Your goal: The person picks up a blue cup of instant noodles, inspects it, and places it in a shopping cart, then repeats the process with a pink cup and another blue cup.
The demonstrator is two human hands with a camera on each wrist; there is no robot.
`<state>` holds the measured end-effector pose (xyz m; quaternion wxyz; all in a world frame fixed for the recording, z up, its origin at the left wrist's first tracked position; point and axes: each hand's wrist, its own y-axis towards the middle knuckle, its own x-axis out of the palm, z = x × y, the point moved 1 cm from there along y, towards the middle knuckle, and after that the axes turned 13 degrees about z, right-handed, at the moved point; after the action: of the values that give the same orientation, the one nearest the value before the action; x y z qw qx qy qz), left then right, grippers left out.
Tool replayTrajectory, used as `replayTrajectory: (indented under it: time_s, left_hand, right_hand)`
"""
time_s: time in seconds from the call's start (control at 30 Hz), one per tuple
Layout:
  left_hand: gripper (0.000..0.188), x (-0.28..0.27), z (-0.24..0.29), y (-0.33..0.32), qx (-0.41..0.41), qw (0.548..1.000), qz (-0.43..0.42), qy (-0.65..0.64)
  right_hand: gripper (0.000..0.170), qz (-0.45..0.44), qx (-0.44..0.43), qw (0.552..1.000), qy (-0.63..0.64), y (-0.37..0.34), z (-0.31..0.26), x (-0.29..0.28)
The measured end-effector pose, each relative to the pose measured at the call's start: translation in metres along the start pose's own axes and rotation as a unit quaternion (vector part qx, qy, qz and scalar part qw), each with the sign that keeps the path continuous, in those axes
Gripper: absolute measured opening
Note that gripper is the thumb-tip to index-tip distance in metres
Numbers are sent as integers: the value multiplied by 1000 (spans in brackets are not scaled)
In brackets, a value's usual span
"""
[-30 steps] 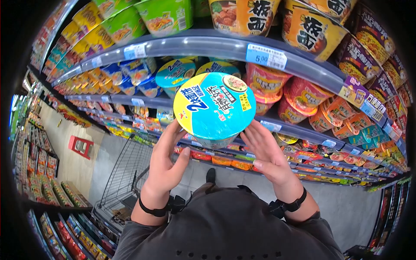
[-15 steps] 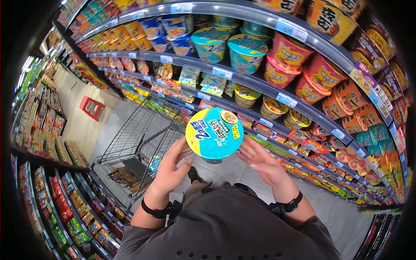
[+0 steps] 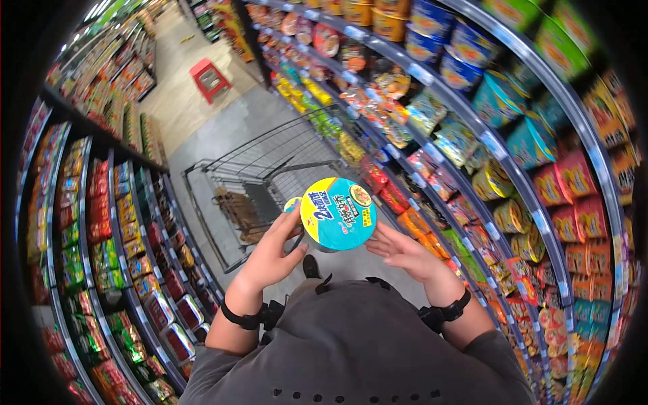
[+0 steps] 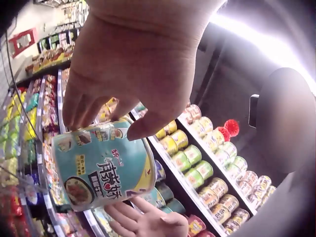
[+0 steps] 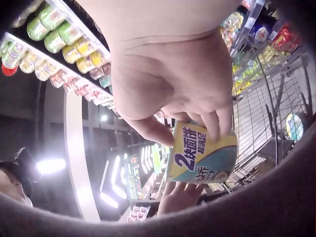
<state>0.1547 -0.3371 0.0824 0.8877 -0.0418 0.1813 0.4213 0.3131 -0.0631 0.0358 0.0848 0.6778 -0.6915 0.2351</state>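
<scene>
A teal and yellow noodle cup (image 3: 337, 213) is held lid up in front of the torso, between both hands. My left hand (image 3: 270, 255) grips its left side, fingers and thumb bent round the wall; the left wrist view shows this hand (image 4: 136, 69) on the cup (image 4: 103, 165). My right hand (image 3: 418, 260) touches the opposite side with nearly straight fingers, the thumb lying apart in the head view. From the right wrist view, this hand (image 5: 173, 84) has its fingertips against the cup (image 5: 202, 153). The cup's underside is hidden.
A wire shopping cart (image 3: 229, 158) stands ahead, holding a cardboard box (image 3: 241, 209) and another teal item (image 3: 292, 204). Shelves of packets (image 3: 101, 236) line the left, shelves of noodle cups (image 3: 516, 155) the right. A red stool (image 3: 209, 79) stands farther up the aisle.
The view has turned left from the noodle shelf toward the cart and aisle. The cup has come lower and farther from the shelf, still between both hands.
</scene>
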Motion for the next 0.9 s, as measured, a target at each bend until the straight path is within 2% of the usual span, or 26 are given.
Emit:
replayTrajectory:
  time_s: [0.13, 0.2, 0.27, 0.3, 0.47, 0.53, 0.57, 0.63, 0.73, 0.8, 0.9]
  left_hand:
    - [75, -74, -31, -17, 2, 998, 45, 52]
    - [73, -103, -48, -27, -20, 996, 77, 39]
    - [72, -130, -69, -36, -30, 994, 97, 44]
    - [71, -144, -76, -39, -60, 993, 97, 27]
    - [71, -192, -94, -47, -73, 985, 132, 84]
    - [71, -202, -113, -46, -58, 990, 126, 10]
    - [72, -204, -121, -46, -93, 987, 128, -32]
    - [73, -205, -136, -39, -107, 983, 127, -81]
    - [77, -199, -165, -24, -140, 971, 117, -158]
    - [79, -191, -182, -11, -162, 963, 110, -185]
    - [78, -176, -209, 13, -211, 937, 98, -262]
  right_hand:
    - [94, -80, 48, 993, -71, 72, 6, 49]
    - [93, -121, 57, 987, -87, 104, 8, 73]
    - [93, -137, 102, 978, -121, 132, 4, 99]
    - [96, -137, 104, 977, -128, 146, 7, 110]
    - [93, -129, 127, 969, -165, 197, 14, 149]
    - [90, -121, 132, 969, -173, 210, 17, 157]
    - [89, -128, 126, 968, -175, 217, 16, 159]
    - [88, -130, 124, 968, -177, 229, 17, 160]
    - [85, -108, 169, 967, -154, 242, 24, 152]
    - [82, -33, 207, 968, -141, 251, 30, 144]
    - [80, -25, 199, 965, -171, 274, 45, 126]
